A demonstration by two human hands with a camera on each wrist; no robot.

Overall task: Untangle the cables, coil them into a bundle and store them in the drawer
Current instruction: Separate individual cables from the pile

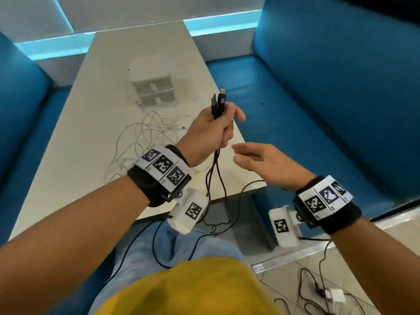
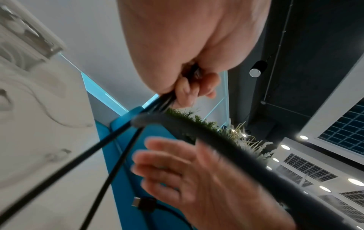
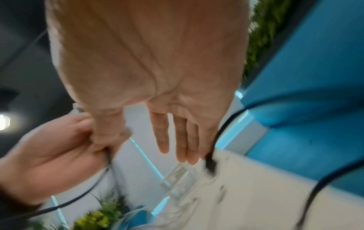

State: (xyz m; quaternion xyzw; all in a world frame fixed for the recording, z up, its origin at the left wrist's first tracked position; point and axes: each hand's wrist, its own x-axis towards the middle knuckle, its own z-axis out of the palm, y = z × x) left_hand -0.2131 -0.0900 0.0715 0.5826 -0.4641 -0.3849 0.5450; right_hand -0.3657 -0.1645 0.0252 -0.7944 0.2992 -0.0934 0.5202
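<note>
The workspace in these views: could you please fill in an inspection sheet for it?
Surface: pale table.
Job's things: black cables, plug ends up, strands hanging to the lap; white cables tangled on the table; drawer unit, both drawers closed.
Clutter: nothing seen.
Grippers: left hand grips the black cables; right hand open beside it, holding nothing.
Cables: black leads and a white adapter on the floor.
Surroundings: blue benches.

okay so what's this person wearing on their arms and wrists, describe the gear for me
Both forearms are bare, with no sleeves. The left wrist band and the right wrist band are black straps, each carrying a white strip of square black-and-white markers. A white camera block with its own marker hangs under each: left, right. A thin black lead leaves each block.
</note>
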